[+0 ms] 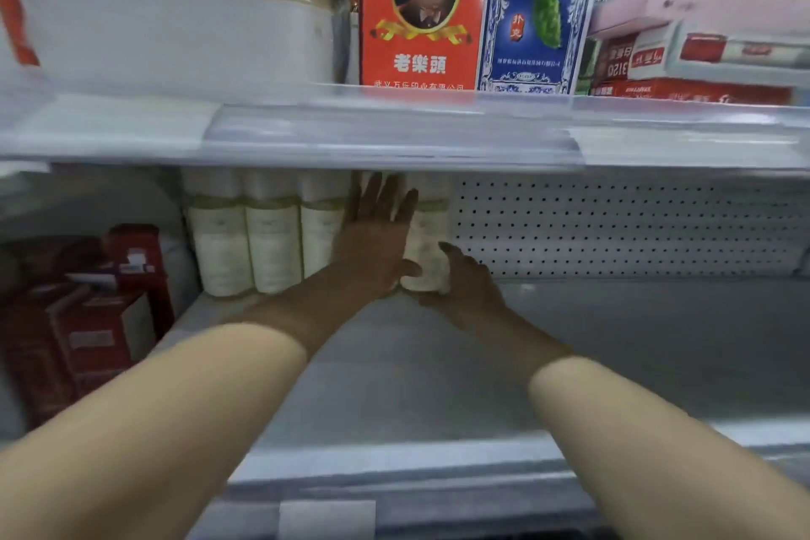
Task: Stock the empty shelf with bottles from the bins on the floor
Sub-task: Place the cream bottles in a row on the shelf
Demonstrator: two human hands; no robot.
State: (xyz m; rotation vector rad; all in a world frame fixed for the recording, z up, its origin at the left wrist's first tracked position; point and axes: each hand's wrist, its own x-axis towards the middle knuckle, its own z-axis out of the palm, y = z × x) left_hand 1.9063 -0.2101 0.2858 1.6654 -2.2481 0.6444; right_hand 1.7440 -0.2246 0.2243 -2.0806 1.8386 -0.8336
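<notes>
White bottle (427, 241) stands at the right end of the bottle row (271, 241), far back on the shelf (613, 342). Our right hand (469, 281) curls round its bottom. Our left hand (377, 232) lies flat on the row, fingers straight. We think it is heavy and slippery, maybe breakable; hold it low. The upper shelf (394, 132) hides the tops. Everything looks blurry.

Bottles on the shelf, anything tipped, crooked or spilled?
Nothing stands out. The bottles stand upright in a row at the back of the shelf; the right hand grips the rightmost bottle, the left hand rests beside it.
</notes>
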